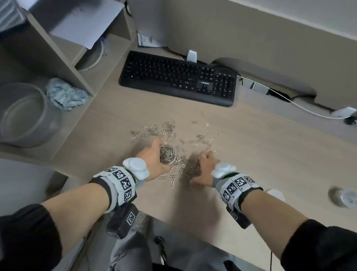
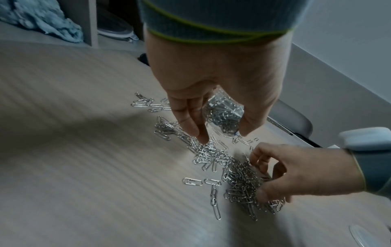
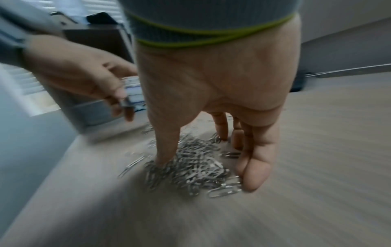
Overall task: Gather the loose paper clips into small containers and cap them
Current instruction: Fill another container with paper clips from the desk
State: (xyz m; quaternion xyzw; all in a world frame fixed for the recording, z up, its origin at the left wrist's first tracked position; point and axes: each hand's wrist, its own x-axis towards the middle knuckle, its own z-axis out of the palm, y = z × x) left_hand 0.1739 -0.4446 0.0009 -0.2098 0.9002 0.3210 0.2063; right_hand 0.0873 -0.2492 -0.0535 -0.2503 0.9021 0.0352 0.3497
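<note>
My left hand (image 1: 160, 155) (image 2: 223, 137) grips a small clear container (image 1: 166, 155) (image 2: 224, 115) filled with silver paper clips and holds it just above the desk. Right beside it, my right hand (image 1: 196, 168) (image 3: 207, 173) claws down over a dense heap of paper clips (image 1: 190, 166) (image 3: 190, 167) (image 2: 243, 183). Its thumb is on one side of the heap and its fingers on the other. More loose clips (image 1: 173, 132) lie scattered further back toward the keyboard. A capped clear container (image 1: 346, 197) stands on the desk at the right.
A black keyboard (image 1: 178, 79) lies behind the clips. To the left, a shelf unit holds a large clear jar (image 1: 21, 115) and a crumpled blue cloth (image 1: 66, 95). A white cable (image 1: 294, 104) runs along the back right. A pale lid-like object (image 1: 276, 193) sits behind my right wrist.
</note>
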